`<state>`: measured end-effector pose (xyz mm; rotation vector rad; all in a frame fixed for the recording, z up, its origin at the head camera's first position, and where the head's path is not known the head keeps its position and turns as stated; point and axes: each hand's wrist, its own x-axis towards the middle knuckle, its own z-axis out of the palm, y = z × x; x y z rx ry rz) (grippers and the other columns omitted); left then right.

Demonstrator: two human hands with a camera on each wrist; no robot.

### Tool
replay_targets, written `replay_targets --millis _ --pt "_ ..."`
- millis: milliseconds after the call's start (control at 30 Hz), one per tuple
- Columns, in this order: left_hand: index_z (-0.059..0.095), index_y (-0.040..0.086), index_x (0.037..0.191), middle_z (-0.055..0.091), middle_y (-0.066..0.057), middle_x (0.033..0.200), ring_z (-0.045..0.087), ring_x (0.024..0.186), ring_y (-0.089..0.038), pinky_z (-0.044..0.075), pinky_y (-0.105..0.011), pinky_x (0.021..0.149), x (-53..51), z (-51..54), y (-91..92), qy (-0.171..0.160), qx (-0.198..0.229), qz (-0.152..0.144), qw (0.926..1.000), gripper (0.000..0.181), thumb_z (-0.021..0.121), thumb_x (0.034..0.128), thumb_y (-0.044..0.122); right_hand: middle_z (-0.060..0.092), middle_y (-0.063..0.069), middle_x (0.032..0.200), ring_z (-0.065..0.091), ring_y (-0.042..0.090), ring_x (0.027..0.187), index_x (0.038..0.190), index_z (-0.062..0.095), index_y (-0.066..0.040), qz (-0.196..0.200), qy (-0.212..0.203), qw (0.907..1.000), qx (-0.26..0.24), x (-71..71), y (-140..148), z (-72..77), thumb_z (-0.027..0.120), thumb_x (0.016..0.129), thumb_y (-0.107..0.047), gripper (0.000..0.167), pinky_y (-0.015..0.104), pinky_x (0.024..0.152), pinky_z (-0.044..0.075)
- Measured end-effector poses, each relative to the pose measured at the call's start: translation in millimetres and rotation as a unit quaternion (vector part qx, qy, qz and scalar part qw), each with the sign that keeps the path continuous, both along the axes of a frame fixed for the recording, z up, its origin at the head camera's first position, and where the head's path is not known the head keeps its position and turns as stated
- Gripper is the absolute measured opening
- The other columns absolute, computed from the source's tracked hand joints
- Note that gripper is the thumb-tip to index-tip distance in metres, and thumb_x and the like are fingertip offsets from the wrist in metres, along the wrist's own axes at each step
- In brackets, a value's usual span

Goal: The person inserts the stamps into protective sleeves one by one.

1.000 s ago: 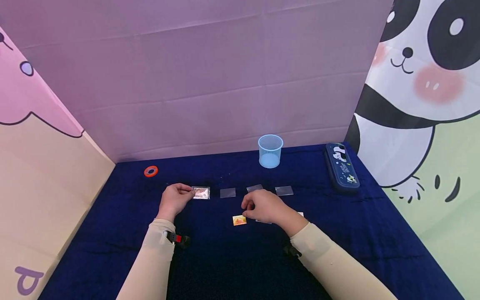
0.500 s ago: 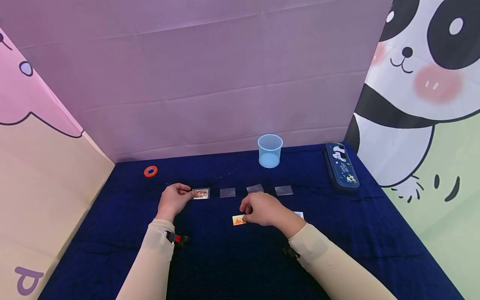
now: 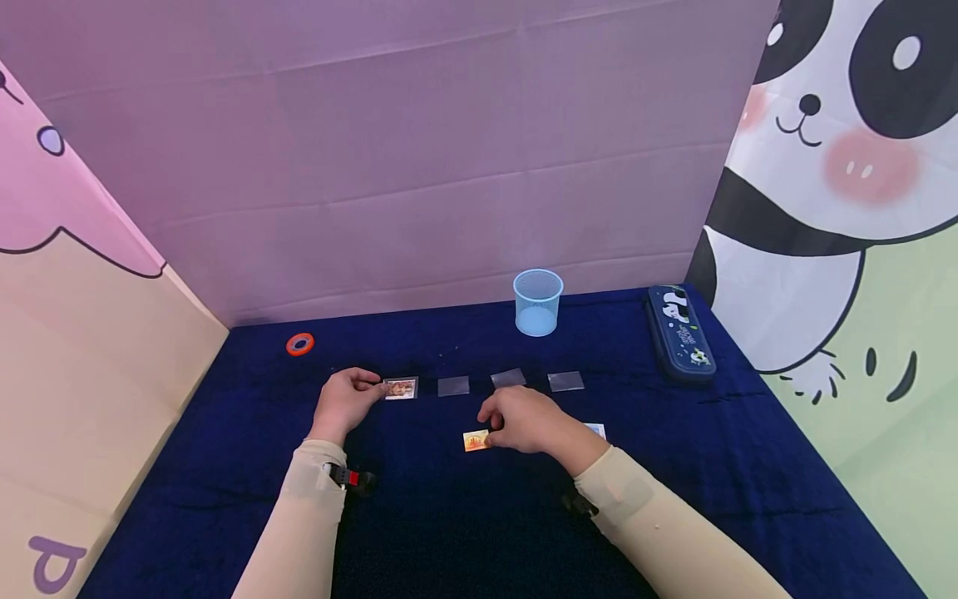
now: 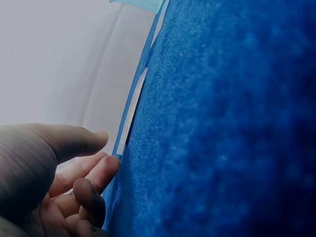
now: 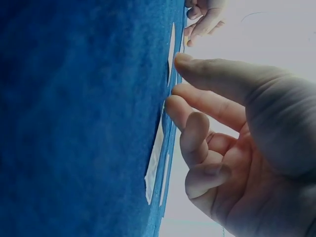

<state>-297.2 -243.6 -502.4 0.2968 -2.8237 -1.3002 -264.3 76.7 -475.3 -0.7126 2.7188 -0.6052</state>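
Observation:
In the head view my left hand [image 3: 347, 404] touches the left edge of a small clear sleeve [image 3: 401, 388] with a reddish stamp-like picture in it, flat on the cloth. In the left wrist view thumb and fingers are apart, with the fingertips by the end of that sleeve. My right hand [image 3: 527, 418] hovers low, its thumb at the right edge of a small yellow-orange stamp-like slip [image 3: 475, 441]. A gap shows between its thumb and fingers in the right wrist view. Part of a pale slip [image 3: 596, 430] shows behind the right wrist.
Clear sleeves [image 3: 453, 386] lie in a row, with another sleeve [image 3: 565, 381] at its right end. A blue mesh cup [image 3: 537, 304] stands behind them. To the far right is a panda pencil case [image 3: 681, 333]; an orange tape roll [image 3: 300, 344] lies far left.
My right hand has shifted slightly left; its thumb now meets the yellow-orange slip, and a pale edge beneath the hand is covered. Glare on the left sleeve has faded, showing its picture.

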Motion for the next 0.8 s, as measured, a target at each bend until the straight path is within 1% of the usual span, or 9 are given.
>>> replay_targets --millis 200,267,367,433,533,667,800 --pt "0.074 0.009 0.114 0.072 -0.010 0.101 0.064 0.087 -0.027 0.052 -0.042 0.081 -0.2 -1.5 -1.5 0.006 -0.001 -0.004 1.0000 0.027 0.079 0.0942 0.027 0.061 -0.009 0.090 0.056 0.012 0.077 0.114 0.078 -0.023 0.011 0.009 0.9999 0.010 -0.7 -1.1 -2.5 0.085 0.090 -0.027 0.026 0.036 0.073 0.049" --pt "0.073 0.009 0.115 0.072 -0.009 0.101 0.064 0.087 -0.027 0.052 -0.042 0.082 -0.8 -1.7 -1.1 0.010 -0.001 -0.004 0.9999 0.029 0.079 0.0943 0.028 0.060 -0.009 0.089 0.055 0.012 0.076 0.109 0.077 -0.024 0.013 0.014 0.9997 0.013 -1.1 -1.3 -3.2 0.086 0.089 -0.027 0.021 0.036 0.072 0.048" --pt "0.072 0.008 0.117 0.071 -0.010 0.102 0.063 0.088 -0.027 0.052 -0.043 0.083 -1.5 -1.5 -0.3 0.015 -0.002 -0.007 0.9999 0.030 0.079 0.0949 0.028 0.059 -0.010 0.087 0.054 0.012 0.075 0.096 0.075 -0.027 0.014 0.024 0.9994 0.019 -1.3 -0.9 -3.5 0.086 0.088 -0.027 0.014 0.035 0.072 0.047" --pt "0.071 0.008 0.118 0.071 -0.010 0.102 0.063 0.089 -0.028 0.052 -0.044 0.083 -1.9 -0.9 0.0 0.016 -0.002 -0.008 0.9998 0.031 0.078 0.0954 0.028 0.058 -0.010 0.086 0.054 0.012 0.075 0.089 0.071 -0.028 0.014 0.027 0.9994 0.016 -1.2 -0.5 -3.1 0.087 0.088 -0.026 0.016 0.035 0.071 0.047" --pt "0.070 0.008 0.119 0.070 -0.011 0.104 0.063 0.090 -0.029 0.052 -0.045 0.084 -1.1 -0.2 -0.7 0.014 -0.001 -0.011 0.9998 0.032 0.077 0.0963 0.029 0.059 -0.010 0.083 0.055 0.012 0.073 0.082 0.067 -0.028 0.020 0.024 0.9995 0.006 -0.8 -0.3 -2.9 0.086 0.088 -0.024 0.020 0.034 0.069 0.048" --pt "0.068 0.007 0.123 0.069 -0.013 0.106 0.062 0.091 -0.029 0.052 -0.046 0.085 0.0 1.0 -0.9 0.016 0.000 -0.011 0.9998 0.034 0.076 0.0975 0.029 0.060 -0.011 0.080 0.056 0.011 0.072 0.079 0.065 -0.029 0.032 0.012 0.9994 -0.007 -0.3 0.4 -2.3 0.083 0.091 -0.022 0.022 0.033 0.068 0.049" --pt "0.067 0.007 0.123 0.069 -0.012 0.106 0.063 0.092 -0.029 0.053 -0.047 0.085 0.7 1.3 -0.4 0.029 -0.001 -0.012 0.9995 0.034 0.075 0.0982 0.028 0.061 -0.012 0.080 0.057 0.011 0.071 0.079 0.066 -0.030 0.035 0.013 0.9991 -0.021 -0.8 2.4 -1.0 0.081 0.092 -0.021 0.022 0.032 0.066 0.049"
